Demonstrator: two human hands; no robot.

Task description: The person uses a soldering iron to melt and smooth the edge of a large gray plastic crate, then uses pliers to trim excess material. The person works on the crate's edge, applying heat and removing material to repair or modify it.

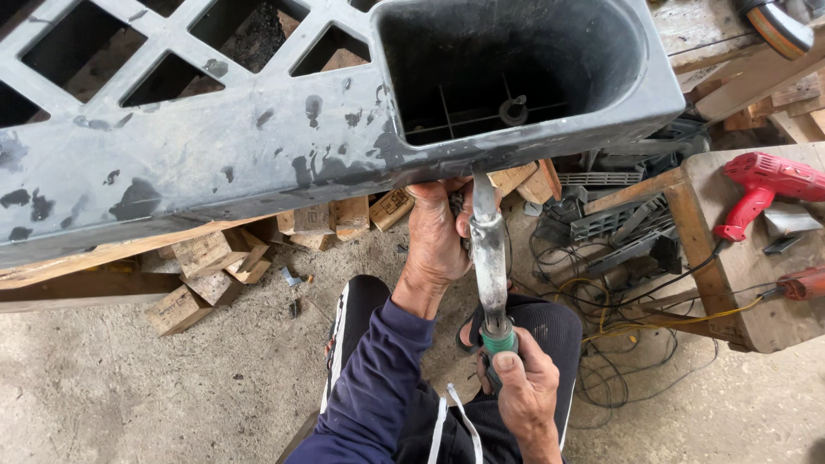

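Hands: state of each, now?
Left hand: closed on the tool's metal shaft, under the grey plastic panel.
Right hand: closed on the green handle.

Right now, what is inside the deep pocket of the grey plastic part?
Inside the pocket of the grey plastic part: thin moulded ribs and a small ring-shaped fitting on the floor. The near wall hides the front floor and where the tool meets it.

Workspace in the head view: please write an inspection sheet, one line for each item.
Surface: dusty concrete floor.
Job's things: grey plastic panel with black blotches; metal tool with green handle pressed against its lower edge.
Clutter: wood blocks, plastic scraps.
Grippers: left hand under the panel edge by the tool tip; right hand grips the handle.
Cables: tangled wires on the floor.
Surroundings: wooden bench with red power drill.
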